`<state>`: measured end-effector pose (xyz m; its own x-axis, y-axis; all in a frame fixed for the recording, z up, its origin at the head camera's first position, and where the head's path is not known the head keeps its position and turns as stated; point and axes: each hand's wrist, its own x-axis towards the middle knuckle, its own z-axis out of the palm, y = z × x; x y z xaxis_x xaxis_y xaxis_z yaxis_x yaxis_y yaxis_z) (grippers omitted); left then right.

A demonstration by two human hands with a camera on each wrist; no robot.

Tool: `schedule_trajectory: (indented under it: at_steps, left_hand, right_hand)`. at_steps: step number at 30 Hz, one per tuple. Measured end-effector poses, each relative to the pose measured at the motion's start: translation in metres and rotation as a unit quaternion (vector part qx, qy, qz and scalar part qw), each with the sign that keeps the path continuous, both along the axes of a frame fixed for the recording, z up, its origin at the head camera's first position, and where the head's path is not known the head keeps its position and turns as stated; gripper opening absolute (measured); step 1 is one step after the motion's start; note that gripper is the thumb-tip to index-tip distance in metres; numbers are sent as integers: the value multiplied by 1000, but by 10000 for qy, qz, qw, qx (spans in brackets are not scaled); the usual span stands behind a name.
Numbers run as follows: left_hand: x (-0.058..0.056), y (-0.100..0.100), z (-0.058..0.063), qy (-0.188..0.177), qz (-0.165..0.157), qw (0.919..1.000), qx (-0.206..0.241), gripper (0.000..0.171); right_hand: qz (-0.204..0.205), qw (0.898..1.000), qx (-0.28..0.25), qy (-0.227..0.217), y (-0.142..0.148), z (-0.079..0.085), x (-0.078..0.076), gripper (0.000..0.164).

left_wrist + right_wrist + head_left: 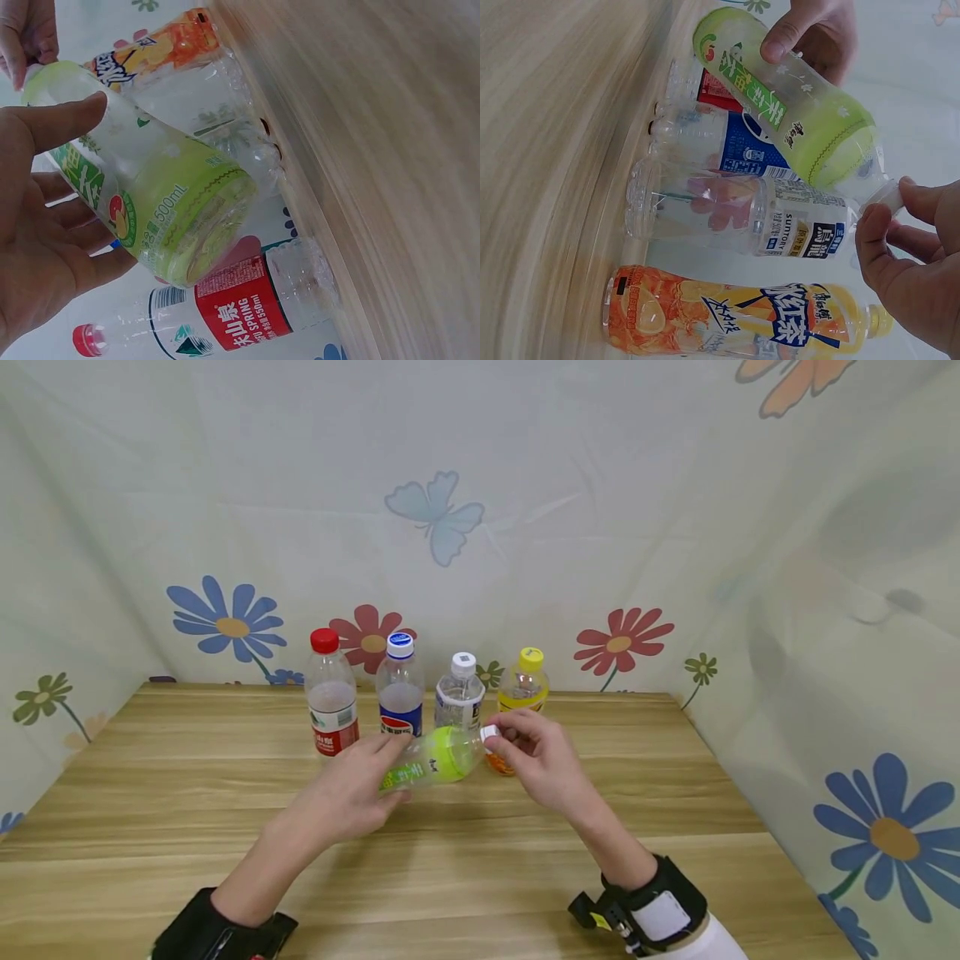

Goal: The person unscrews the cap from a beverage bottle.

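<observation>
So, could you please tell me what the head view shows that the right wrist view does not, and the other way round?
Only the head view shows the blue butterfly on the backdrop, the red cap and the black wrist bands.

Only the right wrist view shows readable SUNTORY lettering on the clear bottle, and the orange label uncovered by a hand.

Both show the left hand holding the green bottle, the right hand pinching its white cap, and four standing bottles.
</observation>
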<state>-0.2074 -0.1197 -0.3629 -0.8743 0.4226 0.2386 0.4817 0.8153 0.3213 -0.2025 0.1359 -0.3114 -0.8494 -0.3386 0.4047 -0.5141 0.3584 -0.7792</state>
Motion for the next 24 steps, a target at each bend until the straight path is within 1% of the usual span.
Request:
schedule_trajectory:
  at_steps: [5,24]
  left_hand:
    - [0,-1,-1,25,-52,10000,-4,69]
    - [-1,-3,0,-126,-129,9998,-24,70]
  right_hand:
    - [30,10000,34,-9,0,-1,-1,17]
    - [208,9996,56,190,-2,-7,-5,17]
